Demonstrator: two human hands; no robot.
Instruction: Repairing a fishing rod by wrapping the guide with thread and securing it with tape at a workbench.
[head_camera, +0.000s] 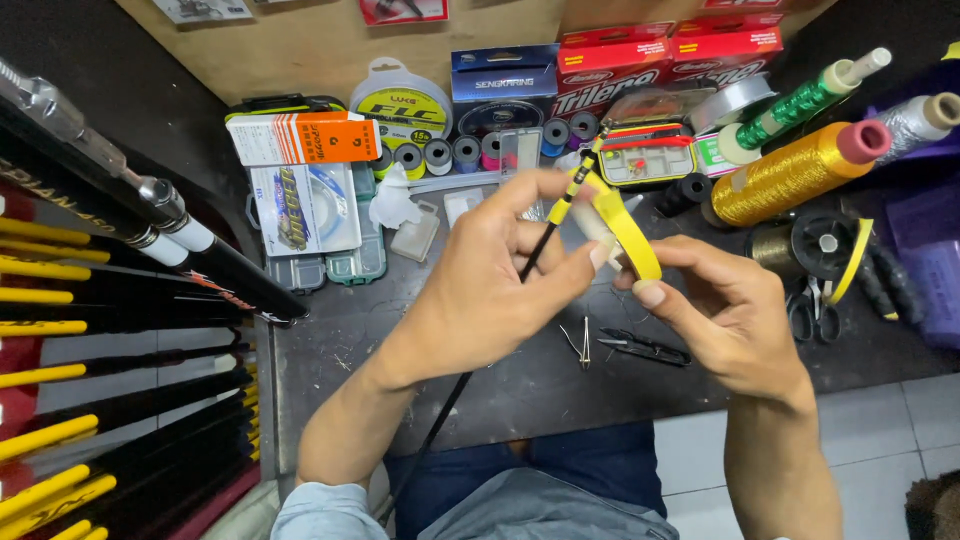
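Thin black rod (535, 250) with yellow bands near its tip, held upright-tilted between the two hands, above the table (500, 370). A strip of yellow tape (628, 232) runs from the rod's upper part down toward the right hand.

Step in hand, as judged: wrapping or binding the tape onto the rod near the tip. Next move would call for steady tension on the tape and a slow turn of the rod, so that the wrap lies flat.

Left hand (495, 275): fingers curled, thumb and fingertips pinching the rod and a small white piece against it. Right hand (725, 310): thumb and forefinger pinched on the lower end of the tape, other fingers loosely folded.

Below the hands on the table: small black snips (645, 347) and a metal clip (583, 343). Beyond the right hand: a gold thread spool (800, 172), a green one (800, 103). Beyond the left hand: clear tackle boxes (340, 262), a row of small thread bobbins (470, 152). Far left of the left hand: racked black and yellow rods (120, 380).
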